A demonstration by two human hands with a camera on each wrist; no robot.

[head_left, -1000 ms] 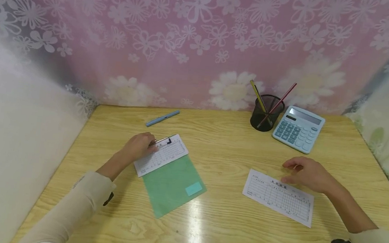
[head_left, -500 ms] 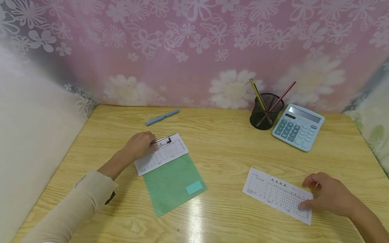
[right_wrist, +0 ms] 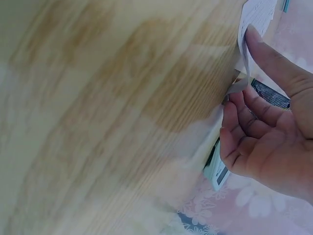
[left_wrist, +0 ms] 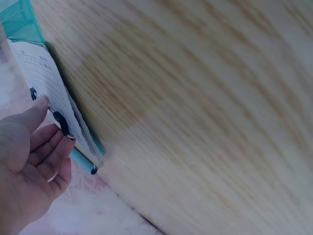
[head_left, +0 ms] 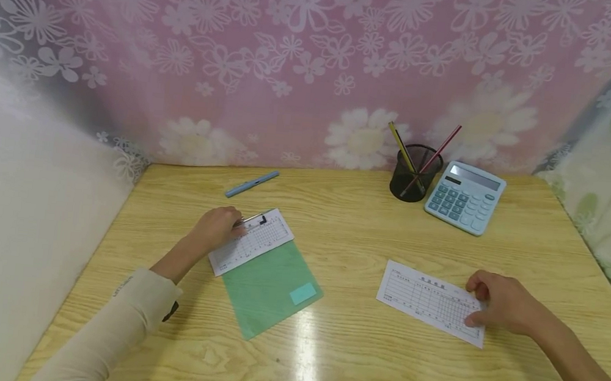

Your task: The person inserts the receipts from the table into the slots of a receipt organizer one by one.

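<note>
A green clip folder (head_left: 265, 291) lies tilted on the table, with a printed white form (head_left: 264, 239) across its upper part. My left hand (head_left: 216, 228) holds the metal clip (head_left: 254, 218) at the folder's top edge. In the left wrist view, the thumb presses by the clip's wire and the fingers lie at its black-tipped end (left_wrist: 60, 122). To the right, my right hand (head_left: 507, 303) pinches the right end of a loose printed form (head_left: 419, 296). The right wrist view shows this paper's edge (right_wrist: 239, 87) bent up between thumb and fingers.
A blue pen (head_left: 252, 184) lies behind the folder. Towards the back right stand a black mesh pencil cup (head_left: 407, 188) with two pencils and a light-blue calculator (head_left: 465, 198). A pink floral cloth (head_left: 293, 91) hangs behind the wooden table (head_left: 356, 232).
My right hand has moved from above the loose form's upper edge to its right end and taken hold there. The left hand stays at the clip.
</note>
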